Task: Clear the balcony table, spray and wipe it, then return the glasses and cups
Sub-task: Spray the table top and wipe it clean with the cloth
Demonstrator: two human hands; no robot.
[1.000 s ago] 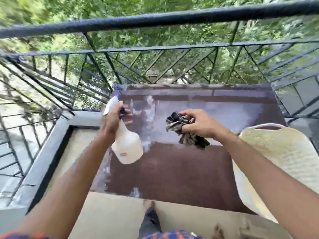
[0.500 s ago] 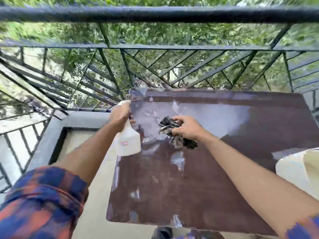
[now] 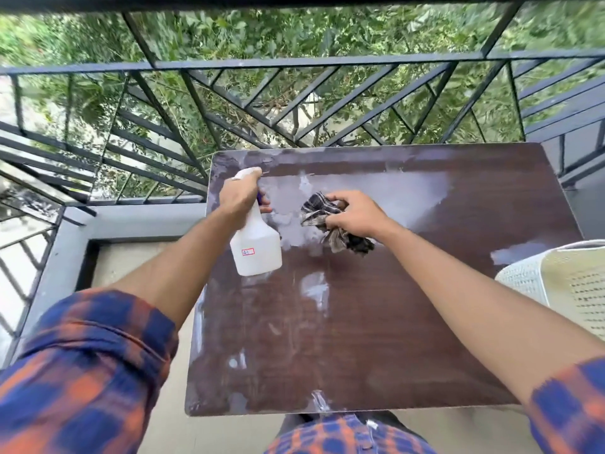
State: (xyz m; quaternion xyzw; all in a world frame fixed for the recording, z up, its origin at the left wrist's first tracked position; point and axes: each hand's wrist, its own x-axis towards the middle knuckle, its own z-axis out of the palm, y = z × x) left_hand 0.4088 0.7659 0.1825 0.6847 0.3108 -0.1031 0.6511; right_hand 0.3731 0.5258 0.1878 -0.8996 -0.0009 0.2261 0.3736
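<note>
**Cloth hand sits just right of the wet patch**

Near the person, the front of the table (image 3: 376,339) is brown and mostly dry, with a few small pale smears; no glasses or cups are on it, so the clearing looks done; I cannot see where the cups are now.

Further out, past the middle, both hands hang over the top; the left hand (image 3: 240,196) is wrapped tight around the neck of the bottle (image 3: 257,247), with a finger curled at the trigger; the bottle hangs down with its fat end toward the person and its nozzle toward the far left corner; the right hand (image 3: 355,213) is closed on a bunched cloth (image 3: 327,221), which touches or nearly touches the table; I cannot tell which.

Between the two hands lies a pale wet patch; it also runs on behind the right hand toward the far right; so the cloth hand is the nearer one for wiping, and I think its next move is a sweep sideways.

At the right edge stands a chair (image 3: 569,286); beyond the far edge is the railing (image 3: 294,62), then green leaves.
</note>
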